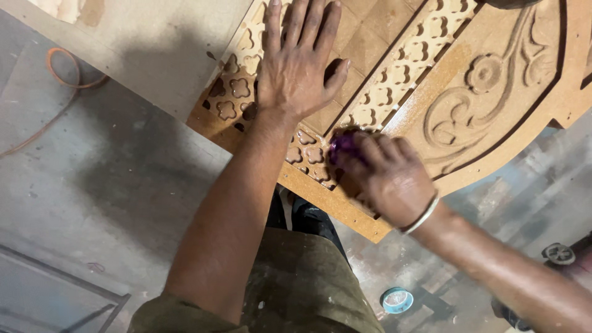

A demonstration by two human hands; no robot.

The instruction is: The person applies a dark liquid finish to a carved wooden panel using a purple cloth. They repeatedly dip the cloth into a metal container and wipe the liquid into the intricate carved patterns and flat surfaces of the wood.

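A large carved wooden panel (pixel 493 80) with cut-out flower lattice strips and a raised scroll-and-flower relief lies in front of me. My left hand (pixel 299 61) rests flat on it, fingers spread over the lattice and a plain strip. My right hand (pixel 385 176) is closed around a small purple object (pixel 343 145), pressed against the lattice near the panel's near edge. That hand is motion-blurred, and it wears a metal bangle at the wrist. Most of the purple object is hidden by my fingers.
A plain board (pixel 154 43) lies under the panel at the upper left. On the dusty concrete floor lie an orange cable (pixel 61 74), a blue tape roll (pixel 396 300) and a dark round part (pixel 558 253). My legs stand below the panel's edge.
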